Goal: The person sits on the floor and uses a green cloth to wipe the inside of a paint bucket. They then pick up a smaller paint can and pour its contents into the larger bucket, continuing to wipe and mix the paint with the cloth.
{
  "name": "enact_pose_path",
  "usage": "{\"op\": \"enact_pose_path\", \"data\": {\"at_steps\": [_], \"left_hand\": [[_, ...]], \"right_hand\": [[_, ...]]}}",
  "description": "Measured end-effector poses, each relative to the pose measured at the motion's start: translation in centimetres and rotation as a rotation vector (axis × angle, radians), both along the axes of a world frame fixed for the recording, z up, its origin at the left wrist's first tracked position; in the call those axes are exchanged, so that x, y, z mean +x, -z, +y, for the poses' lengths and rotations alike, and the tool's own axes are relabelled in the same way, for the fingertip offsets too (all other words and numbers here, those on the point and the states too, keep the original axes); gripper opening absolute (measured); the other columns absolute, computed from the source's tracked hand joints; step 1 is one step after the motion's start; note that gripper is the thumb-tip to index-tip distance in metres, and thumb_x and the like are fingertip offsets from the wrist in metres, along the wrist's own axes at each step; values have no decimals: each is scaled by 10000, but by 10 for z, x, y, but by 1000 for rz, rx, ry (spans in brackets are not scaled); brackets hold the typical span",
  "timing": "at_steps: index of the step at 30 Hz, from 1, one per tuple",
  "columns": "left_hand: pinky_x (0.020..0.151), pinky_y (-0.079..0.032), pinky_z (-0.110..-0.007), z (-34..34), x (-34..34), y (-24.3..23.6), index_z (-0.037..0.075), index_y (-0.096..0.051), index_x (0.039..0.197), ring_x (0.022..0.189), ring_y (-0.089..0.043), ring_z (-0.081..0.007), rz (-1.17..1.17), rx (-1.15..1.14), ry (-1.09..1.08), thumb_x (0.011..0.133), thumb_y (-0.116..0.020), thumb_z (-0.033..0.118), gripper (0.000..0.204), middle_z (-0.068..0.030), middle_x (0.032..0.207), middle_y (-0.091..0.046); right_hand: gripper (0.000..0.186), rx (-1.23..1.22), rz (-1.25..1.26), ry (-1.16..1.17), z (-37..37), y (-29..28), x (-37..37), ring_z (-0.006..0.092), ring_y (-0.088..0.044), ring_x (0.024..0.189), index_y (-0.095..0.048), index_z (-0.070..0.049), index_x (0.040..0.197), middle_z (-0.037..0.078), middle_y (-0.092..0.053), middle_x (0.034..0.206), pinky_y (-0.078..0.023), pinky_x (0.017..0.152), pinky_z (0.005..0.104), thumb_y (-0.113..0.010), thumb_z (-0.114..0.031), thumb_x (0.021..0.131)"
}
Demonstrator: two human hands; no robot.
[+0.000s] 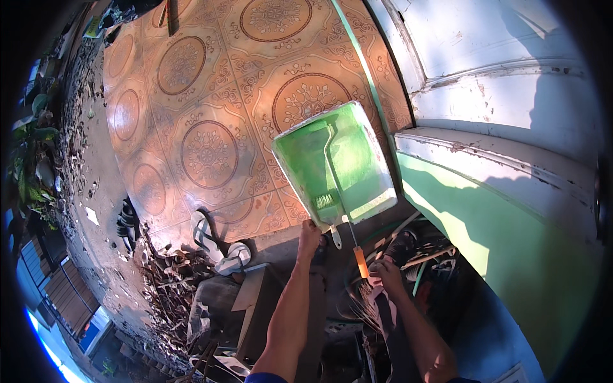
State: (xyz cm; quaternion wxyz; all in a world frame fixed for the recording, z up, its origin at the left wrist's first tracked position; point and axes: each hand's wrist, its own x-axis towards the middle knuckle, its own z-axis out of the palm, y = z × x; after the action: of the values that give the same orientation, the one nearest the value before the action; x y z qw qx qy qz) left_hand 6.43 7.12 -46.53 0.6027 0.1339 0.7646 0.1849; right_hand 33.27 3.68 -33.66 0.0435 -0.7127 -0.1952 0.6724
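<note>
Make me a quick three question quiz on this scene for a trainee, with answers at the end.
1. Which hand grips the rectangular, white-rimmed green tray: A, right; or B, left?
2. True or false: the flat, white-handled paintbrush lies on the patterned orange tiles.
3. What colour is the handle of the long, thin-shafted tool?

Key:
1. B, the left hand.
2. False; the paintbrush has its bristle end inside the tray.
3. Orange.

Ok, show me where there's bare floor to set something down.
Bare tiles lie left of the paint tray and beyond it. Crowded: dry leaves beside the flip-flops, and clutter around the right hand.
</note>
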Motion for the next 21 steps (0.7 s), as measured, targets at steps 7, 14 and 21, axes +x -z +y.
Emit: {"op": "enact_pose_path", "data": {"at_steps": [7,14,21], "left_hand": [[608,-502,-274,3,-14,1,-18,-456,1116,807,-603,-152,-78,159,-32,855,-644,77,335,-99,971,-604],[722,-507,-295,14,-41,-38,-29,-463,1203,837,-624,-171,-51,328,-73,827,-604,17,404,-119,982,-619],[685,-475,-281,32,-79,-48,-13,-459,1309,819,-583,-149,-245,315,-55,836,-567,25,487,-84,962,-625]], "right_hand": [[347,26,-8,-24,27,-28,-15,197,-698,890,-605,27,1189,123,-696,1010,-534,681,287,-493,-218,971],[373,556,-362,-301,65,-49,-29,298,-584,1117,-523,22,1281,201,-591,1206,-450,943,380,-489,-174,965],[707,-66,-86,129,50,42,-9,232,-595,1067,-377,-69,1463,165,-603,1234,-467,880,357,-387,-595,991]]}}
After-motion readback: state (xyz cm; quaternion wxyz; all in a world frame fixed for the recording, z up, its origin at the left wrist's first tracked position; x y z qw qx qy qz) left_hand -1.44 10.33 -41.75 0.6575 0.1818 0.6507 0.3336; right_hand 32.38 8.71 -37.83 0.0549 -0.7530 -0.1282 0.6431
